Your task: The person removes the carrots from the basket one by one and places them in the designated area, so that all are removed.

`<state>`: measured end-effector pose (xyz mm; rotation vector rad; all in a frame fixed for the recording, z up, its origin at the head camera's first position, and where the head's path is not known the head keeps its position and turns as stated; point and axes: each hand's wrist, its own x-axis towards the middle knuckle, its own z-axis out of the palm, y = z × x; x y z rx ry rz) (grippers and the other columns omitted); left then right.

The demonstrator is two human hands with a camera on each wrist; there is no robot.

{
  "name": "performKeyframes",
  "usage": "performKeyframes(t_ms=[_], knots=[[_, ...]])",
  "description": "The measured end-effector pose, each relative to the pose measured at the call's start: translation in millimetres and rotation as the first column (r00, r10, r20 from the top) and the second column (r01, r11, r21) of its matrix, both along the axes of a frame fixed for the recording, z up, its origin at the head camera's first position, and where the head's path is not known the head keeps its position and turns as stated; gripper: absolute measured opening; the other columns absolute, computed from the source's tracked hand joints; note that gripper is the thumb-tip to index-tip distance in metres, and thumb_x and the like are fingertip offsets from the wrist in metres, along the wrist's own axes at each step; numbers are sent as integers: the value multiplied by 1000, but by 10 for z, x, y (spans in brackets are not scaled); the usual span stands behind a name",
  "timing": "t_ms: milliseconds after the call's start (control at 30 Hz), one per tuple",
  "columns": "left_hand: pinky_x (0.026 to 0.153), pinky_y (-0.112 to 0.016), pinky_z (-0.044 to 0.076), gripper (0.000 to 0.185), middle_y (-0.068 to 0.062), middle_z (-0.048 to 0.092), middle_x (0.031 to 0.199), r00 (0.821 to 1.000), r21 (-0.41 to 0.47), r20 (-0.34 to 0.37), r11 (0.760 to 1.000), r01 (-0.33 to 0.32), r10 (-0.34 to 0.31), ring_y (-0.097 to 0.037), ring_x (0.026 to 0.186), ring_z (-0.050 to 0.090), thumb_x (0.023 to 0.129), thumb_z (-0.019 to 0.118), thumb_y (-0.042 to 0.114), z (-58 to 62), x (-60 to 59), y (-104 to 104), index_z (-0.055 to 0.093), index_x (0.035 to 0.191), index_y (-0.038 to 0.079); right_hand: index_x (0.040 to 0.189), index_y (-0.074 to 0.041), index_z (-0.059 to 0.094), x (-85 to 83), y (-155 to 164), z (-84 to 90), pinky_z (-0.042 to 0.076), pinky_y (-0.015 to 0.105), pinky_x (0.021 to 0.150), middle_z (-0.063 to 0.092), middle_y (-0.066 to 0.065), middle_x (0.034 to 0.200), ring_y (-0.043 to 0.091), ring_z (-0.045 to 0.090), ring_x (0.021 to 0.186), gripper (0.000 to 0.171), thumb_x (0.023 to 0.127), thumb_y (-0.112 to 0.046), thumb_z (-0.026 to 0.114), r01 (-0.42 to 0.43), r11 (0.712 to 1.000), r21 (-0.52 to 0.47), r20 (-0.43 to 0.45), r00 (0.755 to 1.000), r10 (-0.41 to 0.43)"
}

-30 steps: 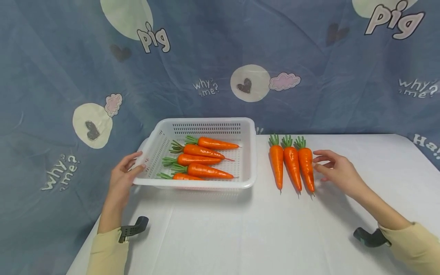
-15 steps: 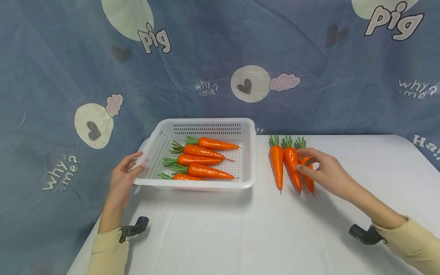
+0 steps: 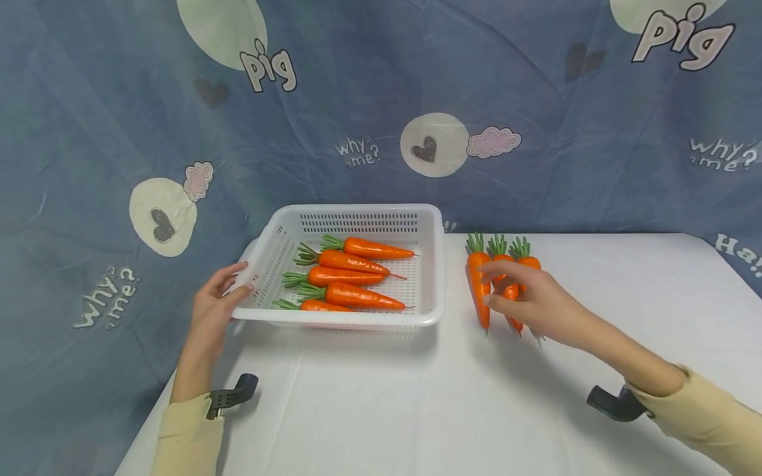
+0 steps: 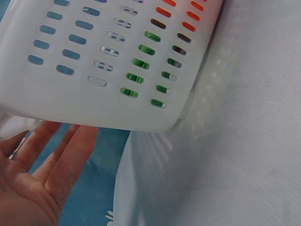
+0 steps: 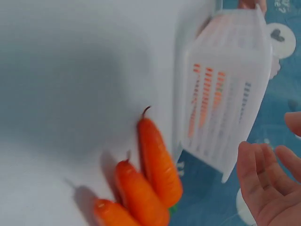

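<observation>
A white plastic basket (image 3: 357, 318) with slotted walls holds several orange carrots (image 3: 364, 296) with green tops. My left hand (image 3: 210, 305) grips its left rim, thumb on top; in the left wrist view the fingers of that hand (image 4: 70, 162) reach under the rim. Right of the basket, a left carrot (image 3: 477, 268), a middle carrot (image 3: 502, 259) and a right carrot (image 3: 532, 263) lie side by side on the table, tops to the back. My right hand (image 3: 538, 301) hovers over them, thumb and fingers parted at the left carrot, partly hiding the other two.
A white cloth covers the table (image 3: 369, 396). Behind it hangs a blue printed curtain (image 3: 357, 99), close to the basket's back edge. Dark wrist-worn cameras sit at both cuffs, the right camera (image 3: 616, 403) low over the table.
My right hand has moved left across the row, from beside the right carrot to the left carrot. My left hand and the basket have stayed in place.
</observation>
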<state>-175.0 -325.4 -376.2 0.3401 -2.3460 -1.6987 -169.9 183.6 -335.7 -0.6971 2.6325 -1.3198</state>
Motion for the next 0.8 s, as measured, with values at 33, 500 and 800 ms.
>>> performKeyframes(t_ms=[33,500,800], knots=[[68,-22,51,47,4,59,121,1000,4,-2,1000,1,-1,-11,101,57,95,63,15,-1,0,-1,54,141,18,127,-18,59,5,-26,14,48,32,47,62,4,108,27,61,71,37,92,-16,70,-14,1000,-8,-8,1000,14],[68,-24,51,48,4,58,124,1000,-7,19,1000,-12,12,-10,102,56,95,64,16,-14,-14,-11,53,141,20,131,-26,59,74,-489,110,54,33,64,62,-6,116,14,60,91,42,91,-19,71,-125,992,-9,-49,991,124],[68,-23,50,48,2,58,125,1000,-3,21,1000,-24,24,-12,104,55,94,65,17,-8,-20,-13,54,141,20,129,-34,58,72,-826,165,54,35,74,61,-14,117,8,59,97,41,93,-20,70,-216,970,-107,-111,973,204]])
